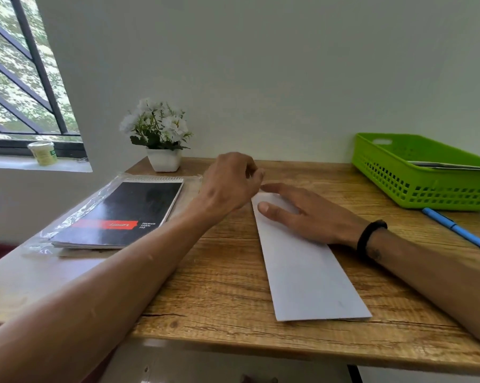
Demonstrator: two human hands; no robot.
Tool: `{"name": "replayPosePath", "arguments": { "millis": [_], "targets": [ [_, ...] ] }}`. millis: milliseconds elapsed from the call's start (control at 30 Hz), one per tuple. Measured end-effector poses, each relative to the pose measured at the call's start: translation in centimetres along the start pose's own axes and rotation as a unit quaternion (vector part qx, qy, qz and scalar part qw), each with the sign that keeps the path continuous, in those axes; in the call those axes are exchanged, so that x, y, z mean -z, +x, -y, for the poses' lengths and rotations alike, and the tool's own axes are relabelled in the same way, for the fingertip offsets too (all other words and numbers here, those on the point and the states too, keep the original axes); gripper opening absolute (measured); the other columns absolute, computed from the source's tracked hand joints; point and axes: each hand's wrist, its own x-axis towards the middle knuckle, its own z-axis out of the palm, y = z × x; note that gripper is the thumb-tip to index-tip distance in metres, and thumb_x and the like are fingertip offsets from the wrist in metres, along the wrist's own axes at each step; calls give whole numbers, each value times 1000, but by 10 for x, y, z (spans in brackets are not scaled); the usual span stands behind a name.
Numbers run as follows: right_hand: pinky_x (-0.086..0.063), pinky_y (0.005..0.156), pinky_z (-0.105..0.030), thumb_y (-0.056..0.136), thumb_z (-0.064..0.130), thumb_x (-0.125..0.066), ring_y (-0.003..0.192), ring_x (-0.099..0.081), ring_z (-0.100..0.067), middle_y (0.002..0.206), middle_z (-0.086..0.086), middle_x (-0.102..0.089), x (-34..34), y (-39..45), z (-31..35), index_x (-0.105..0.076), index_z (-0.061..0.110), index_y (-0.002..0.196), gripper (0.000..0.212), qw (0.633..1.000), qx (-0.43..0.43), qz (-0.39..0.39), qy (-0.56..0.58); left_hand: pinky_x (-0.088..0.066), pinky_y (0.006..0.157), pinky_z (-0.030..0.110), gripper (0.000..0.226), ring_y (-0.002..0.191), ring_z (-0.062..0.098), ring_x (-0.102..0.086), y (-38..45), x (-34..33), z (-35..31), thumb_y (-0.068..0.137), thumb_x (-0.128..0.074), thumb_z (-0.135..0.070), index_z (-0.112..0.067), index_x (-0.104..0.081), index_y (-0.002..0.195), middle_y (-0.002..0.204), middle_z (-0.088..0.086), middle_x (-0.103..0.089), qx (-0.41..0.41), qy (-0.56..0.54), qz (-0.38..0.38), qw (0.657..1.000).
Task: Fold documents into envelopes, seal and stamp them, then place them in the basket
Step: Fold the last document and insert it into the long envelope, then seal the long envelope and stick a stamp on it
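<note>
A wooden table [222, 275] stands against a pale wall and carries everything here. A green basket [424, 186] sits at its far right corner, with white paper lying inside. A black spiral pad [123, 214] lies on a clear plastic sleeve [67, 217] along the left edge. A folded white document [305, 277], a long narrow strip, lies near the middle of the surface, running from the near edge toward the far side. The right hand [310, 214] rests flat on its far end, fingers straight and pressing the paper down. The left hand [230, 183] hovers just beside the strip's far tip, fingers loosely curled; whether they pinch anything I cannot tell. A white flower pot [164, 158] stands at the far edge. A blue pen [459, 230] lies by the right edge, just in front of the basket
</note>
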Motion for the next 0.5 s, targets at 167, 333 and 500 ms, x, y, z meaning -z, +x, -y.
{"name": "replayPosePath", "arguments": {
  "millis": [167,333,500],
  "targets": [
    [-13,125,-44,89,82,-26,156,-16,-17,170,9,-19,-4,4,7,-21,44,160,81,993,-13,54,-105,-46,106,54,65,133,35,-48,13,21,24,86,-67,-67,-23,-62,134,132,9,-64,115,165,72,977],
    [-6,128,-45,84,85,-19,158,-7,-15,172,11,-10,4,25,-9,-16,46,161,86,988,-41,73,-133,-51,103,54,74,128,33,-54,13,15,40,79,-75,-70,-19,-60,130,135,10,-63,148,173,159,961],
    [-13,125,-42,93,79,-28,157,-15,-14,170,13,-18,2,26,-13,-22,46,160,75,991,-29,50,-120,-56,94,47,62,115,27,-65,13,16,34,85,-78,-46,-21,-57,138,125,5,-69,86,147,110,979]
  ]
}}
